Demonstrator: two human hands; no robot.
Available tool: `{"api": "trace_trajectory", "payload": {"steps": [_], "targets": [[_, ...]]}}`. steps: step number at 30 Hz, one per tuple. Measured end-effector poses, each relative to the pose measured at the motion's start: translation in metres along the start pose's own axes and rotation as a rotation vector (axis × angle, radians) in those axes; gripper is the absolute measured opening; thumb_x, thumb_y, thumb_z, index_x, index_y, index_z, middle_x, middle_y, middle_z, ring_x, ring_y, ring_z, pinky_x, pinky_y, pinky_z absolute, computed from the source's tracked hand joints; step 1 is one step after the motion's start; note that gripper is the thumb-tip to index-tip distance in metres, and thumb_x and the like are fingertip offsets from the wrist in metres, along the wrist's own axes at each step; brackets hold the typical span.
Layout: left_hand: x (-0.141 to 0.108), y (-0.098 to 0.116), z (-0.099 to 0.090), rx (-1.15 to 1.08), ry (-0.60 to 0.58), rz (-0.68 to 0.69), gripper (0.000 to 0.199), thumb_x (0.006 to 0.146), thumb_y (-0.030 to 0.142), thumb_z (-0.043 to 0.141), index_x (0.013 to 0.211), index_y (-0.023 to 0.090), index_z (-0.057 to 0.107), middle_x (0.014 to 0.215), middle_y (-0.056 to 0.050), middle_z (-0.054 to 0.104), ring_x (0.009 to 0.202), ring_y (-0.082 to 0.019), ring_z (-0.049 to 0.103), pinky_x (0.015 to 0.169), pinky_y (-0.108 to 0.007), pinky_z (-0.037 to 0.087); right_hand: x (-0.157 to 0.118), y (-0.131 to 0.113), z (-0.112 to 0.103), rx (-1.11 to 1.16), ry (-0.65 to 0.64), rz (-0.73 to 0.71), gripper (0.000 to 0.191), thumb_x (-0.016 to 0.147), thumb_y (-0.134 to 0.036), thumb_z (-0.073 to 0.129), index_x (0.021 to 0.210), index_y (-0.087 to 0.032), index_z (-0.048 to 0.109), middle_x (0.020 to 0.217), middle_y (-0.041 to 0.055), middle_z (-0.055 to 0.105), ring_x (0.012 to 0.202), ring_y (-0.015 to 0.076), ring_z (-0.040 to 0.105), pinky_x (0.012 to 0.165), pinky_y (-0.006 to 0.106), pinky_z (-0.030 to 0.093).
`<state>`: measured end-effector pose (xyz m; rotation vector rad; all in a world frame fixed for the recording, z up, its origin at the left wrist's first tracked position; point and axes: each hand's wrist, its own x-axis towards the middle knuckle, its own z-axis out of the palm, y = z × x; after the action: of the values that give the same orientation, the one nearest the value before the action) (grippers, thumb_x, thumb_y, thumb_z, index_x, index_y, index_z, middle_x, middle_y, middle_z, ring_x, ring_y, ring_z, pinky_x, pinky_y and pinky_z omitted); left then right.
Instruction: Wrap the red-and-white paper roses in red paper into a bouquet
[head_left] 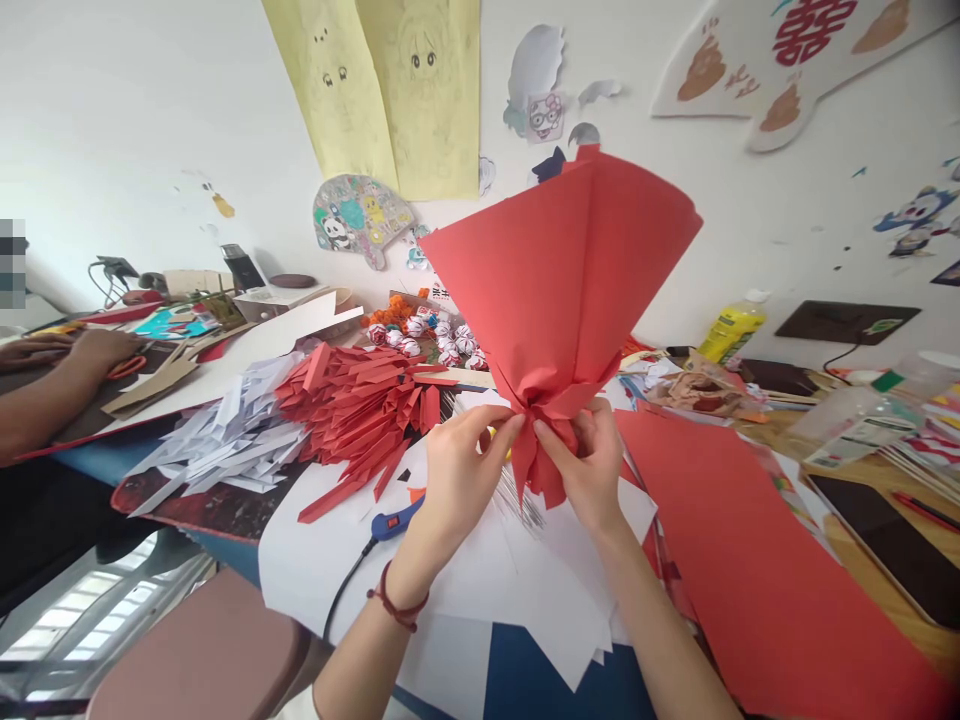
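A large cone of red wrapping paper point(570, 270) stands upright in front of me, gathered tightly at its neck. My left hand point(469, 460) pinches the left side of that neck between thumb and fingers. On the other side, my right hand point(589, 460) grips the gathered paper, its thumb pressed near the knot-like bunch. Below the neck, short red paper ends flare downward, with thin wire-like stems point(529, 512) beneath. Whatever the cone contains is hidden. White paper sheets point(495, 580) lie under both hands, and a blue glue gun point(397, 520) rests partly behind my left wrist.
Piles of folded red paper strips point(360, 400) and white paper strips point(232, 430) lie left. Red paper point(757, 540) and a phone point(889, 545) are right; a yellow bottle point(731, 328) stands behind. Another person's hand point(105, 355) rests far left. A stool point(202, 650) stands below.
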<state>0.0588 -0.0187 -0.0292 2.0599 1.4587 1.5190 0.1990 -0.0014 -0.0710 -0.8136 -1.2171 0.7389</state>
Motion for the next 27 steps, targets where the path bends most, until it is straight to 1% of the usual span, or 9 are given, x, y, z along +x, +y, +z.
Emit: {"api": "trace_trajectory", "payload": {"steps": [6,10,13,17,21,27], "targets": [[-0.0004,-0.0008,-0.0009,-0.023,0.066,0.057,0.012,0.09,0.025,0.064,0.082,0.018,0.071,0.074,0.002,0.072,0.055,-0.007,0.051,0.055,-0.02,0.041,-0.0023,-0.0008,0.0,0.077,-0.032,0.011,0.03,0.082,-0.024,0.074,0.105,-0.025,0.055,0.1,0.0017,0.068,0.095,0.0169,0.069,0.081,0.029,0.059],[0.0006,-0.0018,-0.0007,-0.014,0.097,0.09,0.012,0.089,0.023,0.065,0.081,0.018,0.071,0.071,0.002,0.072,0.053,-0.007,0.049,0.052,-0.019,0.04,-0.0034,-0.0001,-0.0018,0.078,-0.048,0.034,0.027,0.082,-0.025,0.074,0.103,-0.026,0.057,0.099,0.0008,0.068,0.093,0.0158,0.068,0.08,0.027,0.059],[0.0004,-0.0027,-0.0008,0.009,0.112,0.115,0.01,0.088,0.023,0.066,0.081,0.018,0.072,0.072,0.002,0.072,0.052,-0.007,0.049,0.053,-0.019,0.041,-0.0039,0.0014,-0.0023,0.069,-0.052,0.035,0.027,0.082,-0.026,0.075,0.103,-0.026,0.058,0.099,0.0007,0.068,0.093,0.016,0.068,0.08,0.028,0.059],[-0.0004,-0.003,-0.0007,0.034,0.116,0.138,0.009,0.088,0.023,0.066,0.083,0.019,0.073,0.073,0.002,0.073,0.053,-0.007,0.05,0.055,-0.02,0.042,-0.0039,0.0019,-0.0017,0.073,-0.045,0.028,0.027,0.082,-0.026,0.075,0.103,-0.025,0.058,0.097,0.0007,0.067,0.091,0.0164,0.068,0.078,0.028,0.059],[0.0003,-0.0024,-0.0005,0.03,0.097,0.133,0.007,0.086,0.023,0.067,0.084,0.019,0.072,0.073,0.002,0.072,0.053,-0.007,0.049,0.053,-0.02,0.042,-0.0032,0.0011,-0.001,0.082,-0.046,0.03,0.026,0.082,-0.025,0.075,0.102,-0.025,0.059,0.097,0.0006,0.068,0.091,0.0163,0.068,0.077,0.028,0.06],[0.0023,-0.0026,-0.0005,0.053,0.101,0.138,0.01,0.087,0.024,0.066,0.083,0.019,0.073,0.072,0.001,0.073,0.052,-0.008,0.05,0.052,-0.022,0.041,-0.0034,0.0029,-0.0013,0.101,-0.062,0.023,0.024,0.082,-0.023,0.074,0.101,-0.026,0.06,0.097,-0.0005,0.068,0.091,0.0146,0.069,0.078,0.025,0.059]]}}
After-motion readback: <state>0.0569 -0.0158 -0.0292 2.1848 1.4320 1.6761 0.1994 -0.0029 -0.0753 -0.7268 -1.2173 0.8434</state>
